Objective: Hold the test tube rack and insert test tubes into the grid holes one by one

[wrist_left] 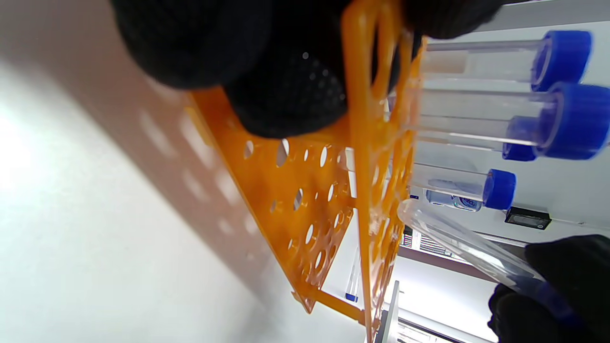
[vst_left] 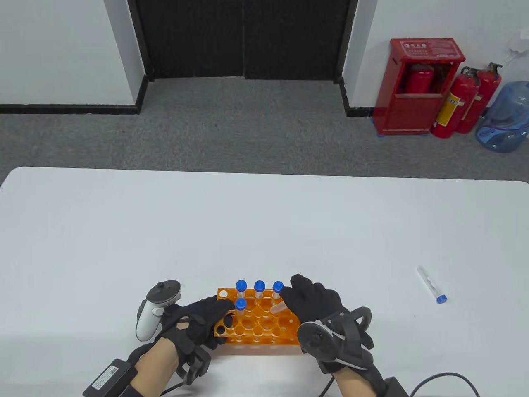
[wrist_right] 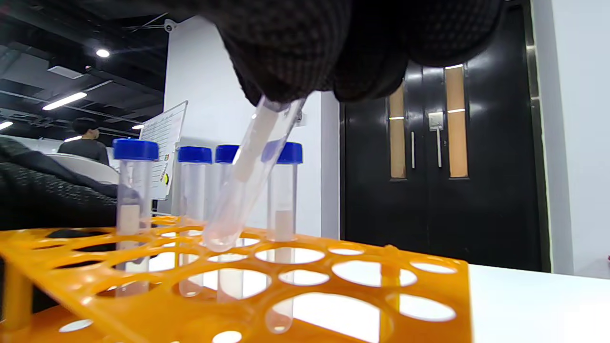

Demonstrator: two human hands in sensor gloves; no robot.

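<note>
An orange test tube rack [vst_left: 264,326] stands near the table's front edge, with several blue-capped tubes [vst_left: 259,287] upright in its far holes. My left hand [vst_left: 198,320] grips the rack's left end, also seen in the left wrist view [wrist_left: 286,95]. My right hand [vst_left: 314,302] holds a clear test tube [vst_left: 277,308] by its capped end, tilted, its rounded bottom just above the rack's top plate. In the right wrist view the tube [wrist_right: 248,186] slants down from my fingers, its tip over a hole of the rack [wrist_right: 333,281]. In the left wrist view the tube [wrist_left: 467,245] angles toward the rack.
One more blue-capped tube [vst_left: 432,285] lies on the white table [vst_left: 264,227] at the right. Cables and a black box lie at the front edge. Red fire extinguishers [vst_left: 454,103] and a water bottle stand on the floor beyond.
</note>
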